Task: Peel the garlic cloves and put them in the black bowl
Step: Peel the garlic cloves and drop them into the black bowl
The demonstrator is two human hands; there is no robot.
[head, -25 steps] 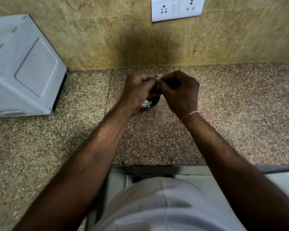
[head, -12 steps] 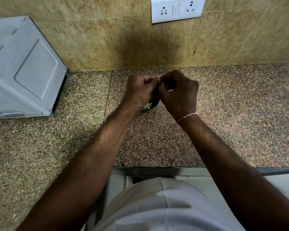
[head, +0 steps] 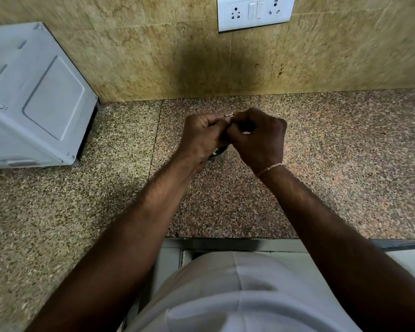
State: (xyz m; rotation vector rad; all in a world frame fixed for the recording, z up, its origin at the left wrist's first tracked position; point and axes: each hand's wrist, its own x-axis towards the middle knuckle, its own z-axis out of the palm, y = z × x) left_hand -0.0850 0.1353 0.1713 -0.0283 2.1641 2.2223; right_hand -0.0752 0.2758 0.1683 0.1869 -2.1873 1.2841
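Both hands meet over the granite counter (head: 333, 164), fingertips together. My left hand (head: 201, 137) and my right hand (head: 259, 140) pinch a small pale garlic clove (head: 228, 115) between them; only a sliver of it shows at the fingertips. Directly beneath the hands sits the black bowl (head: 219, 152), almost wholly covered, with a bit of dark rim and some white pieces inside visible between the wrists.
A white appliance (head: 36, 104) stands on the counter at the left against the tiled wall. A white socket and switch plate (head: 254, 10) is on the wall above. The counter's front edge (head: 225, 238) runs just before my body.
Both hands stay together on the clove over the bowl; the fingers have shifted slightly as they work at it.
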